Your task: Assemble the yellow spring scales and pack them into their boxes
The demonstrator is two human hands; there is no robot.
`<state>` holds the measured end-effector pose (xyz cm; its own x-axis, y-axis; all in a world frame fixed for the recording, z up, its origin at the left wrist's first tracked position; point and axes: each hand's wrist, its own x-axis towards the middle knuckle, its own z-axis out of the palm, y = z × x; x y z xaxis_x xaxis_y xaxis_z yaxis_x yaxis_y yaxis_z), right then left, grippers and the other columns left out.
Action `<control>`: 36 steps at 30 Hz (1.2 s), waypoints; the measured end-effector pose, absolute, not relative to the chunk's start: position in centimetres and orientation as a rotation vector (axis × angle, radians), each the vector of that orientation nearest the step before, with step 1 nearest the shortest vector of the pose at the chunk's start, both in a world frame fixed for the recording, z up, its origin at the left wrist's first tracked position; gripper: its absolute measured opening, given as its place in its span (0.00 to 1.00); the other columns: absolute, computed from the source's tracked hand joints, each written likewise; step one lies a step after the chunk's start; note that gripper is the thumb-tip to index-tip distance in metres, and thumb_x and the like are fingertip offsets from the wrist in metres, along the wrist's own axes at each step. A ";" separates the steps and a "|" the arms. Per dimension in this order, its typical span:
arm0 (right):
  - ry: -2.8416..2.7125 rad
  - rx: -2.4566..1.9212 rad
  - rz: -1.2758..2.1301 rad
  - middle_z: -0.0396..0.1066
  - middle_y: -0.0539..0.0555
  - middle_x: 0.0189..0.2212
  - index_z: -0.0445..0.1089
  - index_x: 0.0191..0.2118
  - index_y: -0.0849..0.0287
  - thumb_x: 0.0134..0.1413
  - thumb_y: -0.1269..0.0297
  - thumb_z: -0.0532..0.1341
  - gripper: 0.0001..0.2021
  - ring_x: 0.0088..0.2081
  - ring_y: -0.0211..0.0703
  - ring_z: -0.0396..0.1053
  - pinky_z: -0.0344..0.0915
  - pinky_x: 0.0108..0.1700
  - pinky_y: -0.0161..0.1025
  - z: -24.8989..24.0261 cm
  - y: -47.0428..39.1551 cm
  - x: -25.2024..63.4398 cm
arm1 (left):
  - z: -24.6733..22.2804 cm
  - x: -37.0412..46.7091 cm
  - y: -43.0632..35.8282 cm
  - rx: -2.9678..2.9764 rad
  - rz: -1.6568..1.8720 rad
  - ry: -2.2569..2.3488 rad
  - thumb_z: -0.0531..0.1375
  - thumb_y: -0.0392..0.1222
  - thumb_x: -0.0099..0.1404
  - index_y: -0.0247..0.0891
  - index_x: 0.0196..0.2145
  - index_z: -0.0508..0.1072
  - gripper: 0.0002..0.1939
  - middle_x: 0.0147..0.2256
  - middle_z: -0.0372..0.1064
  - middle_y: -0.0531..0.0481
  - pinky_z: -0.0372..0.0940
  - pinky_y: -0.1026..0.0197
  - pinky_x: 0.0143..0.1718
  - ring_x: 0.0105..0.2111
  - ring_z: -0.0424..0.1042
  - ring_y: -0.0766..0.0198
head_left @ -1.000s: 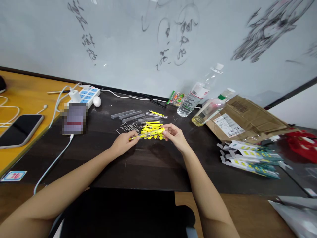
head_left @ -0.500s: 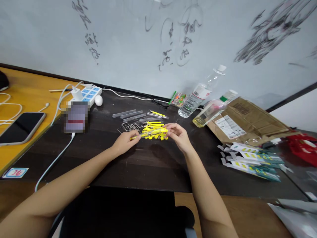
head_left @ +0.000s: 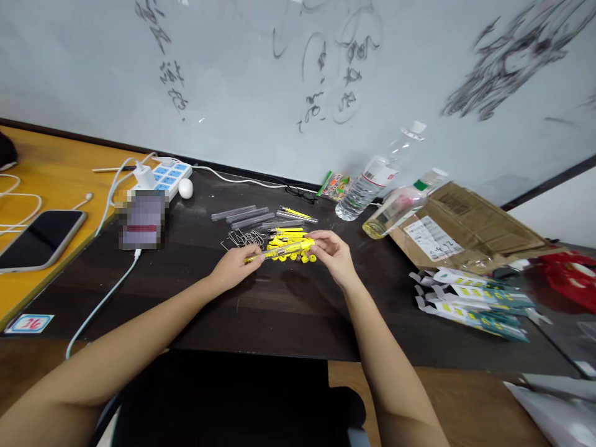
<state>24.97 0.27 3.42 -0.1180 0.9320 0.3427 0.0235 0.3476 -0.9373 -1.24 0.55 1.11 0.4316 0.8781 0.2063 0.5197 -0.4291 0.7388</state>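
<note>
Over the dark desk, my left hand [head_left: 238,266] and my right hand [head_left: 333,253] hold a slim yellow-and-clear pen-shaped tool [head_left: 282,249] between them, nearly level. Its thin left end sits in the pinched fingers of my left hand. My right thumb and fingers close on its yellow right end. Behind and below it lies a pile of yellow parts [head_left: 287,233], with small yellow caps [head_left: 305,258] at the near side. Bent metal clips [head_left: 242,237] are beside my left hand. Clear tubes [head_left: 246,215] lie farther back.
A water bottle [head_left: 365,189] and a bottle of yellow liquid [head_left: 395,214] stand behind on the right. A cardboard parcel [head_left: 459,223] and opened packets [head_left: 475,304] lie farther right. At the left are a power strip [head_left: 170,177], a phone [head_left: 41,239] and a white cable [head_left: 100,304].
My right hand has shifted very slightly left along with the yellow end of the tool. The left hand and the things on the desk look unmoved.
</note>
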 end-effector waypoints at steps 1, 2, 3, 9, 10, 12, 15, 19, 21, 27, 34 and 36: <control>-1.462 -0.930 0.990 0.71 0.54 0.43 0.70 0.38 0.55 0.46 0.55 0.68 0.14 0.36 0.39 0.71 0.74 0.36 0.38 3.5 0.3 24.9 | 1.1 -1.2 0.6 2.100 0.792 1.174 0.50 0.51 0.65 0.38 0.31 0.67 0.15 0.27 0.66 0.55 0.56 0.65 0.33 0.28 0.64 0.66; -1.450 -0.943 0.987 0.71 0.54 0.42 0.70 0.39 0.55 0.47 0.55 0.67 0.15 0.35 0.39 0.71 0.74 0.35 0.37 3.5 0.2 24.9 | 1.1 -1.2 0.6 2.101 0.794 1.174 0.50 0.51 0.65 0.38 0.31 0.67 0.15 0.27 0.66 0.55 0.56 0.65 0.33 0.28 0.64 0.66; -1.436 -0.960 0.995 0.71 0.53 0.42 0.69 0.41 0.54 0.47 0.54 0.67 0.16 0.35 0.38 0.71 0.74 0.34 0.37 3.6 0.2 24.8 | 1.1 -1.2 0.6 2.102 0.796 1.173 0.50 0.51 0.65 0.38 0.31 0.67 0.15 0.27 0.66 0.55 0.56 0.65 0.33 0.28 0.64 0.66; -1.425 -1.094 1.167 0.69 0.49 0.26 0.65 0.37 0.57 0.49 0.48 0.63 0.18 0.24 0.35 0.68 0.70 0.22 0.33 3.3 0.4 24.9 | 1.0 -1.3 0.6 2.103 0.795 1.164 0.49 0.51 0.65 0.38 0.31 0.67 0.15 0.27 0.66 0.54 0.56 0.64 0.33 0.28 0.64 0.65; -1.440 -1.096 1.167 0.67 0.47 0.23 0.65 0.35 0.57 0.50 0.48 0.63 0.17 0.22 0.34 0.66 0.68 0.21 0.32 3.2 0.4 25.0 | 1.0 -1.3 0.6 2.104 0.798 1.162 0.49 0.51 0.65 0.38 0.31 0.67 0.15 0.27 0.66 0.54 0.56 0.64 0.33 0.29 0.64 0.65; -1.466 -1.081 1.124 0.64 0.46 0.20 0.65 0.34 0.58 0.50 0.49 0.64 0.16 0.21 0.33 0.63 0.66 0.21 0.32 3.3 0.4 25.1 | 1.0 -1.3 0.6 2.105 0.800 1.161 0.49 0.51 0.65 0.38 0.31 0.68 0.16 0.27 0.66 0.54 0.56 0.64 0.33 0.28 0.64 0.65; -1.500 -1.048 1.037 0.66 0.47 0.23 0.69 0.38 0.57 0.49 0.52 0.65 0.16 0.23 0.33 0.63 0.65 0.23 0.33 3.7 0.3 25.2 | 1.1 -1.2 0.6 2.103 0.803 1.162 0.50 0.51 0.65 0.38 0.31 0.67 0.15 0.27 0.65 0.55 0.55 0.65 0.32 0.28 0.64 0.66; -1.540 -1.033 1.039 0.69 0.50 0.29 0.72 0.42 0.56 0.47 0.56 0.67 0.17 0.27 0.35 0.64 0.65 0.27 0.34 4.2 0.1 25.4 | 1.2 -1.2 0.5 2.093 0.798 1.172 0.50 0.51 0.65 0.38 0.30 0.67 0.15 0.26 0.64 0.55 0.54 0.65 0.32 0.28 0.63 0.67; -1.547 -1.033 1.051 0.70 0.50 0.29 0.72 0.43 0.55 0.46 0.57 0.68 0.17 0.27 0.35 0.64 0.65 0.28 0.34 4.2 0.0 25.4 | 1.2 -1.2 0.5 2.087 0.798 1.170 0.50 0.51 0.65 0.38 0.31 0.67 0.15 0.27 0.65 0.55 0.54 0.65 0.32 0.27 0.63 0.67; -1.578 -1.048 1.049 0.71 0.51 0.30 0.72 0.43 0.57 0.45 0.55 0.68 0.18 0.28 0.36 0.65 0.65 0.27 0.35 4.0 0.1 25.4 | 1.2 -1.2 0.5 2.100 0.798 1.159 0.50 0.51 0.65 0.38 0.30 0.67 0.15 0.27 0.65 0.55 0.55 0.65 0.32 0.27 0.63 0.67; -1.560 -1.108 0.999 0.68 0.49 0.23 0.68 0.33 0.58 0.47 0.51 0.66 0.15 0.22 0.34 0.63 0.62 0.22 0.32 3.8 0.3 25.5 | 1.0 -1.2 0.6 2.120 0.782 1.163 0.49 0.52 0.66 0.38 0.31 0.68 0.16 0.27 0.66 0.55 0.55 0.64 0.32 0.28 0.64 0.66; -1.553 -1.121 1.002 0.68 0.48 0.22 0.66 0.31 0.57 0.48 0.49 0.65 0.16 0.22 0.34 0.63 0.61 0.21 0.32 3.7 0.3 25.4 | 0.9 -1.2 0.6 2.129 0.773 1.165 0.49 0.52 0.66 0.38 0.31 0.68 0.16 0.26 0.66 0.55 0.56 0.64 0.33 0.28 0.64 0.65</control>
<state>25.44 0.32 3.66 -0.1382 0.9651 0.2225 0.1951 0.2468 -0.9492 -1.18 0.58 0.89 0.4492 0.8690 0.2076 0.5287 -0.4458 0.7223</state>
